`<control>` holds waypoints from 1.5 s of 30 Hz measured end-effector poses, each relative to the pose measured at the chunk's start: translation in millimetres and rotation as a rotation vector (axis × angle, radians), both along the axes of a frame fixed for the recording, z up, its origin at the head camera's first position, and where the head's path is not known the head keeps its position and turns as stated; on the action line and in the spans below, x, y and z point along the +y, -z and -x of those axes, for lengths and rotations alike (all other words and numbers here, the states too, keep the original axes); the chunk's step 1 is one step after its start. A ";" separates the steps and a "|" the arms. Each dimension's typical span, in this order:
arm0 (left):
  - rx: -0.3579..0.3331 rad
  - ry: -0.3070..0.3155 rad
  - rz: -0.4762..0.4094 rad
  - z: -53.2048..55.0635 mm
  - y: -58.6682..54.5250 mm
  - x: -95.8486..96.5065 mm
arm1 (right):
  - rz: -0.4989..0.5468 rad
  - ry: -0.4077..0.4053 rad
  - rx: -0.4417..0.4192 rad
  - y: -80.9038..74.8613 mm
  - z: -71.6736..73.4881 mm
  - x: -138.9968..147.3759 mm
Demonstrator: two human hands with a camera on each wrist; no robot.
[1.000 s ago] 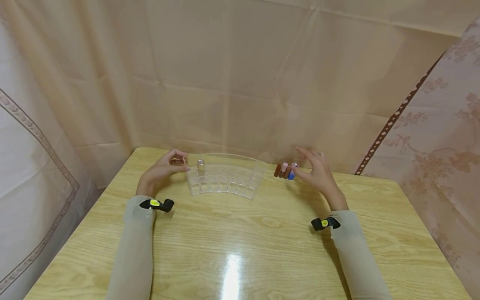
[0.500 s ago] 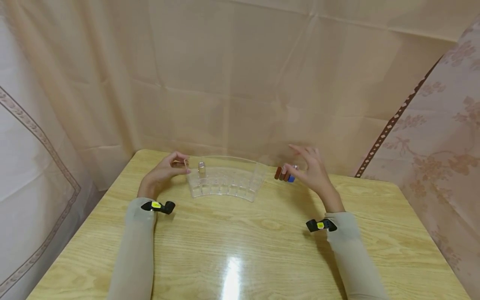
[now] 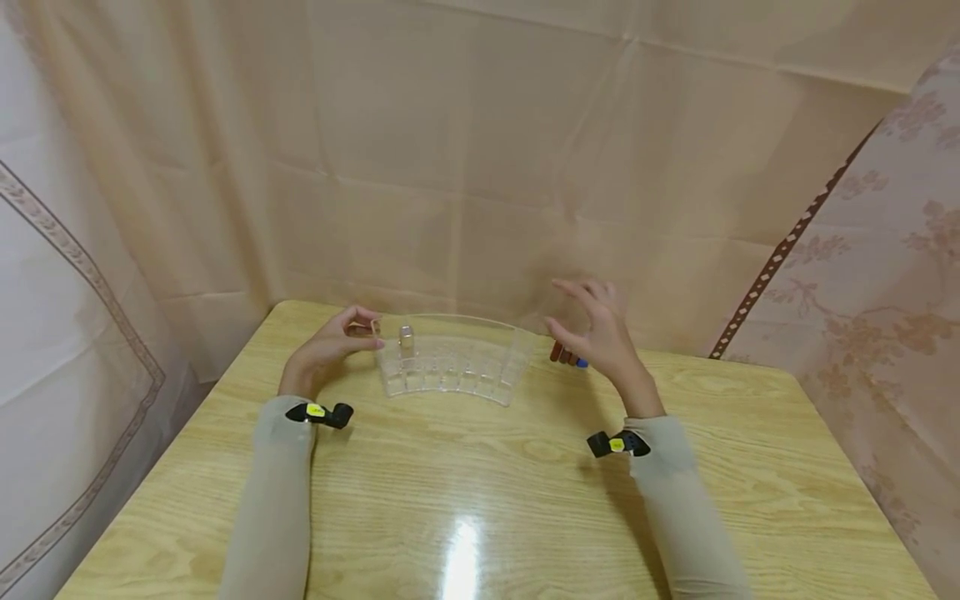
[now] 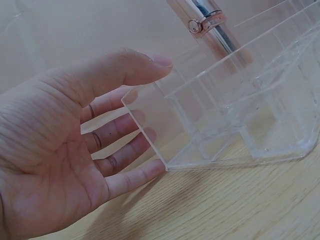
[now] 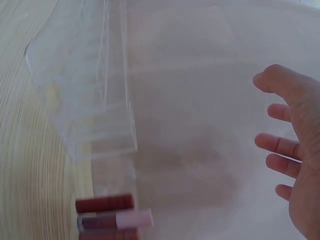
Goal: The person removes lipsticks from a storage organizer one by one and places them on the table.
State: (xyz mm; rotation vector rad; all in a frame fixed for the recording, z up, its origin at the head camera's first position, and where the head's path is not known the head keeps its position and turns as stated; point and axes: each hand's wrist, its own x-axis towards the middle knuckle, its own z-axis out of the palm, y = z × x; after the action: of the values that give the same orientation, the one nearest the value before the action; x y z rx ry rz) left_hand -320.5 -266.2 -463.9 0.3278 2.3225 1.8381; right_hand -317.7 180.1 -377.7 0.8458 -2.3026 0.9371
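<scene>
My left hand (image 3: pixel 326 350) grips the left end of a clear plastic cosmetics organizer (image 3: pixel 446 379); in the left wrist view its thumb lies at the top corner and the fingers behind the side wall. One shiny rose-gold and silver lipstick (image 4: pixel 215 32) stands in a left compartment of the organizer. Raised over a row of lip tubes (image 3: pixel 564 354), my right hand (image 3: pixel 603 333) has its thumb and fingers spread, holding nothing. A dark red tube (image 5: pixel 105 203) and a pink-capped tube (image 5: pixel 134 219) show in the right wrist view. A blue-ended item (image 3: pixel 582 363) is partly hidden by the hand.
The organizer and tubes are at the far side of a wooden table (image 3: pixel 420 483). Behind its back edge hangs a beige curtain (image 3: pixel 450 167). A flowered cloth (image 3: pixel 885 292) hangs at the right, a white one (image 3: pixel 67 350) at the left.
My right hand has moved left from the blue-ended item, across the tubes toward the organizer. My left hand keeps its grip on the organizer.
</scene>
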 end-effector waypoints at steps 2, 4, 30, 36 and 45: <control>0.001 -0.001 -0.009 -0.6 1.1 0.0 | -0.008 -0.004 0.010 -1.6 -1.1 -8.2; 0.004 0.000 -0.014 -0.8 2.5 0.0 | -0.015 -0.008 0.021 -2.3 -2.1 -16.1; -0.001 -0.006 -0.009 0.4 -1.8 0.9 | -0.047 -0.113 0.114 1.3 -5.5 -97.3; -0.001 -0.009 -0.004 2.2 -1.5 -0.2 | -0.121 -0.111 0.072 5.0 -4.0 -114.3; -0.038 -0.025 -0.018 2.0 -4.2 2.1 | -0.147 -0.149 0.063 16.0 -2.5 -136.4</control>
State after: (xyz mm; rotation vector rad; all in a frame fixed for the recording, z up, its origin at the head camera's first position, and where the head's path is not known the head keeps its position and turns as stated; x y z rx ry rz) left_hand -322.5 -264.1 -459.8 0.2644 2.2968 1.8607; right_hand -315.2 43.6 -393.7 1.1058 -2.3003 0.7977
